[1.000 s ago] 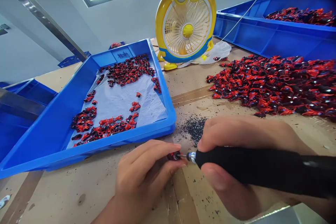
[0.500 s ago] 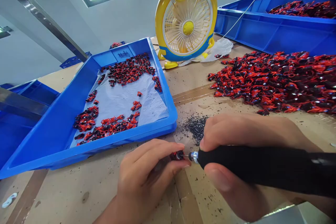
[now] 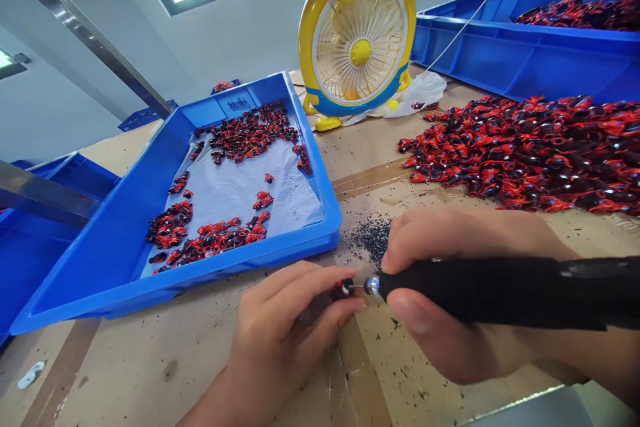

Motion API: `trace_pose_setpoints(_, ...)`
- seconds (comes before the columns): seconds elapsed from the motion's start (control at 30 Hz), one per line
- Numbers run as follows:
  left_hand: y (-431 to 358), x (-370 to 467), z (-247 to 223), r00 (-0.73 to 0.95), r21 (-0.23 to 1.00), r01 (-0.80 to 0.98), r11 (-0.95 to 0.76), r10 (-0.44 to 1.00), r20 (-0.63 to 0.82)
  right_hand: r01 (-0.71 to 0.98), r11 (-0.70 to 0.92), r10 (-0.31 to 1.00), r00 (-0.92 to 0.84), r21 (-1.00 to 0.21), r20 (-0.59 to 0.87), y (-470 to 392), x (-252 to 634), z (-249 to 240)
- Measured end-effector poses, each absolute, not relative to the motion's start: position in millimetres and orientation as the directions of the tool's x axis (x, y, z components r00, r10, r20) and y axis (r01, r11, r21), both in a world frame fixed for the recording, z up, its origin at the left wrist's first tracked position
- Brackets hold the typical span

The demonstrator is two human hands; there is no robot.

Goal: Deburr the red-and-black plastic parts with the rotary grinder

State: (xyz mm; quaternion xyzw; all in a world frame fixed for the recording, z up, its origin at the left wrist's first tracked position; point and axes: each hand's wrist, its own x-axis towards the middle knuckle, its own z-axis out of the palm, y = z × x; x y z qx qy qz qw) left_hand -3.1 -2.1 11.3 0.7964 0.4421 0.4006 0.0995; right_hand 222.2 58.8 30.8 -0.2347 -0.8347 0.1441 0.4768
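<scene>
Between its thumb and fingertips, my left hand [image 3: 290, 320] pinches a small red and black part [image 3: 342, 289] at the lower middle. My right hand [image 3: 450, 293] is wrapped round a thick black handheld rotary tool [image 3: 495, 290], whose thin metal tip points left and meets the part's right end. Black shavings [image 3: 375, 237] lie on the table just behind the tool tip. To the left, a blue tray [image 3: 200, 280] lined with a white sheet holds many similar parts. A large pile of red and black parts [image 3: 530, 153] covers the table at the right.
A yellow and blue fan [image 3: 360, 53] stands behind the tray's right side. Another blue bin [image 3: 530, 63] with parts is at the back right, a thin cable passing before it. More blue bins [image 3: 30, 260] sit at far left. White round pieces [image 3: 31, 375] lie at lower left.
The back end of the black tool has risen, so it lies more level. My left hand and the part appear slightly further right; the whole view has shifted a little too.
</scene>
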Motion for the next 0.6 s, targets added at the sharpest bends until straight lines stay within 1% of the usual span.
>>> trace_pose_setpoints(0.07,-2,-3,11,0.298,0.499,0.623,-0.603,0.772,0.561,0.261,0.841,0.542,-0.410,-0.475,0.734,58,218,28)
trace_pose_setpoints(0.17,-2,-3,12,0.304,0.507,0.607,-0.612,0.768,0.563,0.285,0.806,0.587,-0.270,-0.519,0.763,54,210,21)
trace_pose_setpoints(0.23,-2,-3,12,0.302,0.523,0.593,-0.612,0.772,0.560,0.280,0.776,0.624,-0.202,-0.566,0.755,50,206,18)
trace_pose_setpoints(0.4,-2,-2,14,0.313,0.587,0.530,-0.612,0.785,0.535,0.233,0.708,0.706,-0.215,-0.667,0.674,44,204,18)
trace_pose_setpoints(0.5,-2,-2,14,0.299,0.586,0.531,-0.611,0.783,0.546,0.192,0.692,0.722,-0.214,-0.696,0.658,41,204,20)
trace_pose_setpoints(0.6,-1,-2,12,0.302,0.614,0.510,-0.602,0.794,0.527,0.165,0.671,0.741,-0.196,-0.723,0.643,40,202,22)
